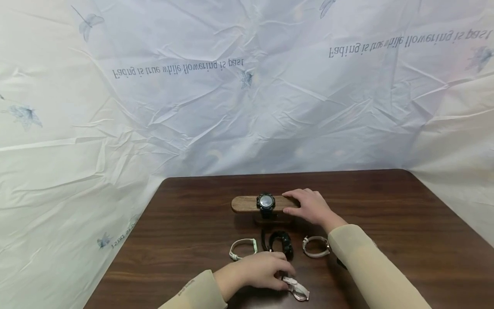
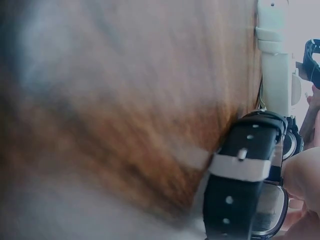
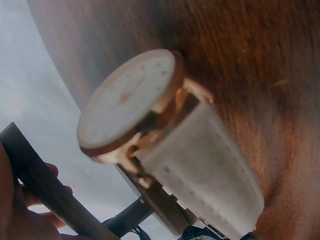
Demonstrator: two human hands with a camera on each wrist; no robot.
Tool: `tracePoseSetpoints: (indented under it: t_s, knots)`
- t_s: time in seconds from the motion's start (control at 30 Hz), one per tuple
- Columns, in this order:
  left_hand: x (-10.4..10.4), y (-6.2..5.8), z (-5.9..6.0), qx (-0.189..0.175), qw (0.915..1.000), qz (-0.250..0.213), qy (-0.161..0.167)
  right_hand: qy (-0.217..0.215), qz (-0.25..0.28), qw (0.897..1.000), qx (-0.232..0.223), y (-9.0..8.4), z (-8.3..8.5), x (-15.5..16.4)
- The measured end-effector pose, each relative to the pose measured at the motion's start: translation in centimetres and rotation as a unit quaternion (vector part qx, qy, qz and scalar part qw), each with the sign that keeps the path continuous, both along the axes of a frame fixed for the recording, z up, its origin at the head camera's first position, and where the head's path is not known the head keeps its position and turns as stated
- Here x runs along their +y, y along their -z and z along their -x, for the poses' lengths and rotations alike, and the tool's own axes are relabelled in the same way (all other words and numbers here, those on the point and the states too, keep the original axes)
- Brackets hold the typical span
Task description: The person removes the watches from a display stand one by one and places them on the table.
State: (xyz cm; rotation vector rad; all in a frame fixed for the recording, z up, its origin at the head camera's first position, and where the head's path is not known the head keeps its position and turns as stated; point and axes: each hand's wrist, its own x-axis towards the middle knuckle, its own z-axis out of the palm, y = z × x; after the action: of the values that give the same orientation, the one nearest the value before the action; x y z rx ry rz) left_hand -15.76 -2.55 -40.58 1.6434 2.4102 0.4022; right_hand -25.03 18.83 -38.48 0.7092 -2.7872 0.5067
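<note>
head view: dark wooden table (image 1: 386,206), 5 watches and 1 stand on it.
stand: wooden watch bar (image 1: 244,204) at 12 o'clock from the hands, black digital watch (image 1: 266,201) strapped round its middle.
right hand (image 1: 310,207): rests on the bar's right end, 3 o'clock of the digital watch; fingers laid over the wood, looks like steadying it. Cannot tell whether they curl round it.
left hand (image 1: 259,271): near table edge at 6 o'clock, fingertips pinching the pink-strap watch (image 1: 296,289), which lies on the table touching the hand.
others: white watch (image 1: 243,249) at 11 o'clock of left hand, black watch (image 1: 281,244) at 12, round-face pale-strap watch (image 1: 316,246) at 2, just beside the right sleeve.
left wrist view: blurred, black strap with metal keeper close to the lens.
step (judgement): picking up the pink-strap watch to hang it on the bar.
next move needs: firm pinch, lift clear of the black watch, carry to the bar's free left end at 11 o'clock, right hand keeping the stand from tipping.
</note>
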Motion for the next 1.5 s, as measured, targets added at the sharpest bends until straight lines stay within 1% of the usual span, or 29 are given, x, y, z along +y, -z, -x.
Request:
tracePoseSetpoints:
  t_s: [0.07,0.13,0.17,0.23,0.27,0.33,0.37,0.4,0.5,0.6,0.7,0.77,0.83,0.93,1.0,1.03,1.17,1.23,1.37,1.5]
  knots:
    - [0.05,-0.14,-0.06,-0.003,1.0,-0.003,0.0,0.002,0.0,1.0,0.0,0.05,0.06,0.07]
    - [0.11,-0.28,-0.21,-0.015,0.9998,-0.002,-0.012,0.001,-0.001,1.0,-0.001,0.08,0.08,0.12]
    - [0.12,-0.34,-0.31,-0.034,0.9992,-0.001,-0.021,0.002,-0.001,1.0,-0.001,0.09,0.08,0.15]
    - [0.13,-0.41,-0.55,-0.083,0.9956,-0.002,-0.044,0.001,0.0,1.0,-0.001,0.1,0.07,0.19]
    - [0.11,-0.46,-0.68,-0.109,0.9925,-0.004,-0.056,0.001,0.002,1.0,-0.001,0.09,0.05,0.19]
    - [0.06,-0.52,-0.89,-0.162,0.9838,-0.012,-0.076,0.001,0.003,1.0,-0.001,0.08,0.01,0.21]
    - [0.04,-0.54,-0.95,-0.182,0.9796,-0.016,-0.083,0.002,0.004,1.0,-0.001,0.08,0.0,0.22]
    - [0.02,-0.56,-1.0,-0.19,0.9777,-0.019,-0.088,0.002,0.004,1.0,-0.002,0.07,-0.01,0.21]
    - [-0.01,-0.6,-1.0,-0.17,0.9817,-0.016,-0.085,0.003,0.003,1.0,-0.004,0.07,0.0,0.2]
    - [0.07,-0.56,-0.82,-0.105,0.992,-0.007,-0.069,0.003,0.004,1.0,-0.007,0.07,0.03,0.18]
    - [0.26,-0.4,-0.56,-0.041,0.9978,-0.009,-0.051,0.003,0.004,1.0,-0.008,0.11,0.08,0.18]
    - [0.39,-0.26,-0.4,0.0,0.9991,-0.016,-0.039,0.004,0.004,1.0,-0.008,0.13,0.11,0.18]
    - [0.47,-0.12,-0.32,0.039,0.9985,-0.026,-0.03,0.004,0.004,1.0,-0.007,0.14,0.12,0.18]
    - [0.48,-0.03,-0.27,0.081,0.9958,-0.038,-0.023,0.003,0.005,1.0,-0.008,0.09,0.1,0.12]
    - [0.43,-0.04,-0.25,0.089,0.9948,-0.045,-0.023,0.003,0.006,1.0,-0.009,0.06,0.1,0.09]
    - [0.39,-0.07,-0.23,0.083,0.9951,-0.048,-0.022,0.003,0.006,1.0,-0.009,0.06,0.11,0.08]
    - [0.26,-0.15,-0.17,0.037,0.9978,-0.054,-0.011,0.003,0.006,1.0,-0.01,0.07,0.14,0.07]
    - [0.23,-0.17,-0.13,0.024,0.9983,-0.054,-0.002,0.003,0.006,1.0,-0.009,0.07,0.16,0.08]
    - [0.19,-0.08,-0.09,0.024,0.9978,-0.059,0.016,0.002,0.009,1.0,-0.01,0.04,0.16,0.1]
    - [0.18,0.07,-0.07,0.017,0.9974,-0.066,0.024,0.0,0.009,1.0,-0.011,0.06,0.17,0.11]
